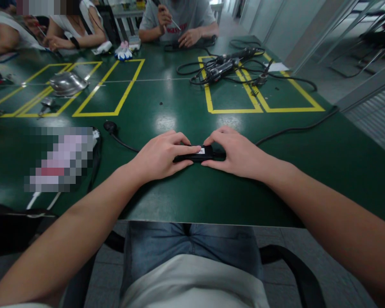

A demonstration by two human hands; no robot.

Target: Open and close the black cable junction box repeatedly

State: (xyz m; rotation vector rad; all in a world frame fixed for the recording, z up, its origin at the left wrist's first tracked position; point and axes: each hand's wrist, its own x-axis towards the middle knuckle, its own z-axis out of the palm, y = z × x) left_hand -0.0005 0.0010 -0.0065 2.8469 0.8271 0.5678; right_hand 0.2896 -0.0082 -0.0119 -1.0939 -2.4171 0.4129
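Both forearms are reaching in from the lower corners and converging over the green table [179, 196], wrists lying low and palms turning inward. The left hand [158, 155] is clamping the left part of a slim black box [196, 158], its thumb pressing along the near edge, one fingertip touching the white label [202, 150] on top and other fingers curving over the far side. The right hand [240, 153] is closing around the box's right end, its thumb lying at the near edge and its index finger arching to the far edge. The box is lying crosswise between the hands, close to the table's near edge. A cord is running left from beneath the left hand to a black plug [111, 127], while a black cable [295, 130] is trailing away to the right. Beyond them, yellow tape [237, 111] is marking rectangles, corded tools [223, 69] are lying across those on the right, and a person in a grey shirt [179, 19] is holding a thin tool
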